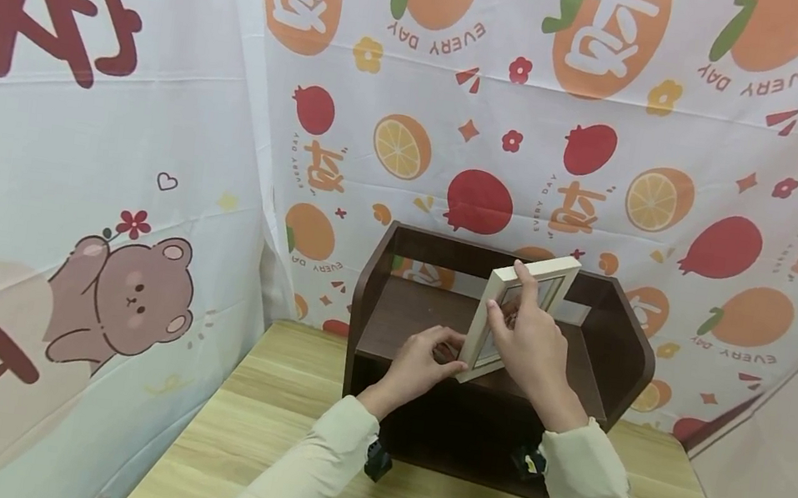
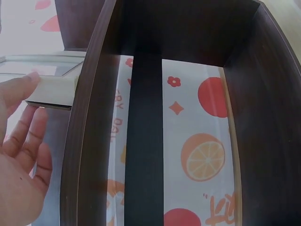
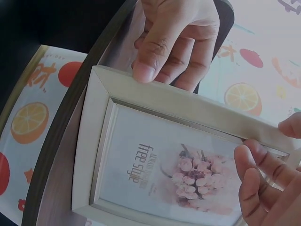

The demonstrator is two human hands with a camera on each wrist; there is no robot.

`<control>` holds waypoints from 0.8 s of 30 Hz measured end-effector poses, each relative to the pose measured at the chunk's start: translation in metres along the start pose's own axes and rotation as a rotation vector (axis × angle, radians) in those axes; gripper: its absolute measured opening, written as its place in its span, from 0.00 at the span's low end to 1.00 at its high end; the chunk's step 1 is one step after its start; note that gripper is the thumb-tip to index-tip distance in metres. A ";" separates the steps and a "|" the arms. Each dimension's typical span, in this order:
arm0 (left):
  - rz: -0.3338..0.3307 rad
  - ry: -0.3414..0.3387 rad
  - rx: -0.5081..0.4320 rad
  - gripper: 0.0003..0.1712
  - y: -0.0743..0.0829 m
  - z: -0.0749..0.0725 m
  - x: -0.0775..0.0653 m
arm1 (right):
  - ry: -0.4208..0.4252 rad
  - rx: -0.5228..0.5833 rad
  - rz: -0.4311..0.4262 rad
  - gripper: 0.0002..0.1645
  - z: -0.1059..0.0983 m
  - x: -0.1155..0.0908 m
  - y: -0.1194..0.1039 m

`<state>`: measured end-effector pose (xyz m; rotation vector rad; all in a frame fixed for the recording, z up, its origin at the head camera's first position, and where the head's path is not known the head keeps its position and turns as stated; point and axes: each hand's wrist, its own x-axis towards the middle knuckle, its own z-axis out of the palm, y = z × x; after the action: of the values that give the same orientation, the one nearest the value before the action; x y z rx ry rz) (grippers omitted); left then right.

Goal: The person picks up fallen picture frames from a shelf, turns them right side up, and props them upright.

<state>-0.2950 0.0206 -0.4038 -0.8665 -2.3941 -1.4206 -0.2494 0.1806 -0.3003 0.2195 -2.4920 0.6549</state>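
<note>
A cream picture frame (image 1: pixel 476 331) stands tilted over the upper board of a dark brown desk shelf (image 1: pixel 398 316). Its front, printed with pink flowers (image 3: pixel 195 174) and the words "free style", shows in the right wrist view. My left hand (image 1: pixel 425 366) pinches the frame's lower corner, thumb on one side and fingers on the other. Higher up, my right hand (image 1: pixel 533 347) grips the frame along its upper part, with the index finger reaching to the top edge. In the left wrist view the frame's corner (image 2: pixel 56 89) lies close against the shelf's front edge.
The shelf stands on a wood-grain table (image 1: pixel 275 384) against a fruit-printed cloth (image 1: pixel 446 121). Raised side panels (image 1: pixel 625 338) bound its upper board, and a dark open compartment (image 1: pixel 451 424) lies below. Another cloth with a bear print (image 1: pixel 142 299) hangs at left.
</note>
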 end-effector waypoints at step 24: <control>0.085 0.012 0.082 0.15 0.013 0.027 0.005 | -0.084 -0.015 -0.095 0.36 -0.023 0.000 0.029</control>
<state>-0.2890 0.0507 -0.4059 -0.9243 -2.3586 -1.2841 -0.2474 0.2174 -0.2957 0.3643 -2.5472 0.5992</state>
